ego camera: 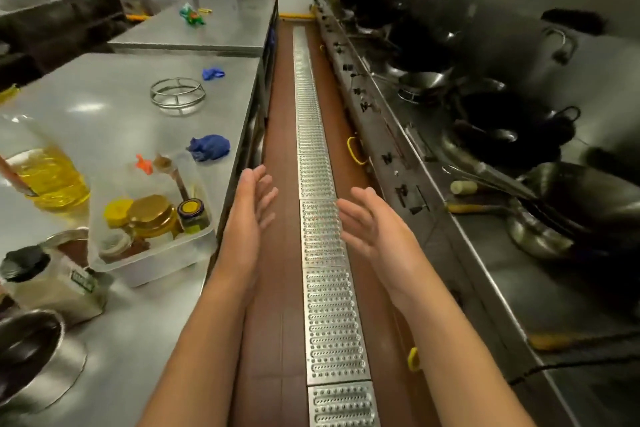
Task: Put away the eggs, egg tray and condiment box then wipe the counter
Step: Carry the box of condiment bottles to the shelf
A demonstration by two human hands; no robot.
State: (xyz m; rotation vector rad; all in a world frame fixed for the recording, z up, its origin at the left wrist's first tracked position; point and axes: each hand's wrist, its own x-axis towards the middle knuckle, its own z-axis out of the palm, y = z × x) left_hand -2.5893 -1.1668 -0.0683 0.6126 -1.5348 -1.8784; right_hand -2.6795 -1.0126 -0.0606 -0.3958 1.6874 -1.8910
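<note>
The person's left hand (251,208) and right hand (372,229) are both held out over the aisle floor, palms turned toward each other, fingers loosely straight and holding nothing. The clear condiment box (152,218), filled with yellow- and gold-lidded jars, stands on the steel counter (114,114) to the left, close to the counter's aisle edge. It lies just beside the left hand and well apart from the right, so the left hand is the nearer one; reaching it likely calls for a turn to the left. Its long axis runs roughly along the counter edge, away from the person. No eggs or egg tray can be made out in this view.
</note>
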